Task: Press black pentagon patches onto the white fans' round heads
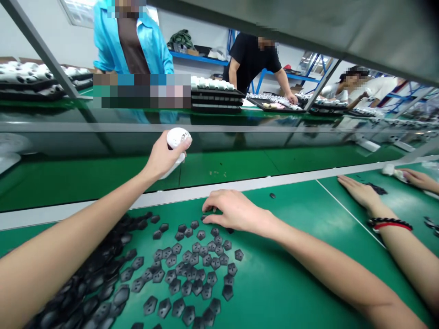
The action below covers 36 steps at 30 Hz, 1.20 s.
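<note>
White part (176,137) up at 11 o'clock, held over the conveyor (240,167), left hand (163,157) wrapped round it, fingers (181,145) clamped on its domed, slotted top. Right hand (233,212) down flat near the centre, on the green surface (291,274), fingertips (209,206) curled together at the top edge of the dark pieces (192,269); whether they pinch one, cannot tell. Those pieces, small and five-sided, spread loose from the hand toward 6 o'clock, and thicken into a heap (99,292) at 8 o'clock beside the left forearm. One stray piece (272,195) lies alone at 1 o'clock from the right hand, near the grey rail (274,183). Out at 3 o'clock, a co-worker's hand (358,192) rests palm down on the surface, a red and black bracelet (389,224) on the wrist. Beyond the conveyor at 12 o'clock, stacked black trays (216,101) carry rows of white parts, with people standing behind.
</note>
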{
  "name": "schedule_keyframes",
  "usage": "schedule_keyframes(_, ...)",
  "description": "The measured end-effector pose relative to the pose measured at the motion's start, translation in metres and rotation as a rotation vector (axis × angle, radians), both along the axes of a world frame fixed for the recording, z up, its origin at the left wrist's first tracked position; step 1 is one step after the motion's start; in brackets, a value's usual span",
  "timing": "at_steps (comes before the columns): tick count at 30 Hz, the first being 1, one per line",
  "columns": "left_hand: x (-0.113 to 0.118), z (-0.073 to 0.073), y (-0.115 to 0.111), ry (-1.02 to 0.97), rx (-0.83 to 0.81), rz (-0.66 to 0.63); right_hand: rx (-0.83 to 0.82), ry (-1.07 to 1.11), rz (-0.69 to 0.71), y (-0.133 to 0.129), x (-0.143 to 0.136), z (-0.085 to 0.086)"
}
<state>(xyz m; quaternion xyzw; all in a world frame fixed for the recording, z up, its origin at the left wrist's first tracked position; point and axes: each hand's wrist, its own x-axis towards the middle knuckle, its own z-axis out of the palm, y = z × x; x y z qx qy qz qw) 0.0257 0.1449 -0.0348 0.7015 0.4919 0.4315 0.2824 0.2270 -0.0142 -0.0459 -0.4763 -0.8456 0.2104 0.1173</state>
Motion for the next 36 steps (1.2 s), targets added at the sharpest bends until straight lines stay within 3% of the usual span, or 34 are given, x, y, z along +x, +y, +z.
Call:
schedule_keyframes(6,-0.004,0.018,-0.049,-0.447,-0.268,-0.178,-0.107,0.108,-0.017,0.003,-0.008,-0.006)
schedule_keyframes(11,0.003,0.014,-0.075,-0.564,-0.450,-0.298,-0.144,0.292,-0.063,0.007,-0.005,0.001)
schedule_keyframes(17,-0.008,0.004,-0.082,-0.551,-0.511,-0.322,-0.058,0.474,-0.193,0.016,0.017,0.020)
schedule_keyframes(22,-0.019,0.012,-0.092,-0.563,-0.470,-0.238,-0.070,0.584,-0.275,0.022,0.023,0.025)
schedule_keyframes(26,-0.030,0.018,-0.096,-0.529,-0.439,-0.100,-0.036,0.676,-0.236,0.017,0.018,0.030)
schedule_keyframes(32,-0.064,0.021,-0.094,-0.308,-0.329,-0.048,0.250,0.761,-0.107,0.006,0.009,0.040)
schedule_keyframes(34,-0.072,0.024,-0.099,-0.215,-0.265,-0.030,0.251,0.811,-0.100,0.009,-0.001,0.043)
schedule_keyframes(36,-0.074,0.026,-0.106,-0.161,-0.211,-0.002,0.142,0.917,-0.115,0.014,-0.015,0.045)
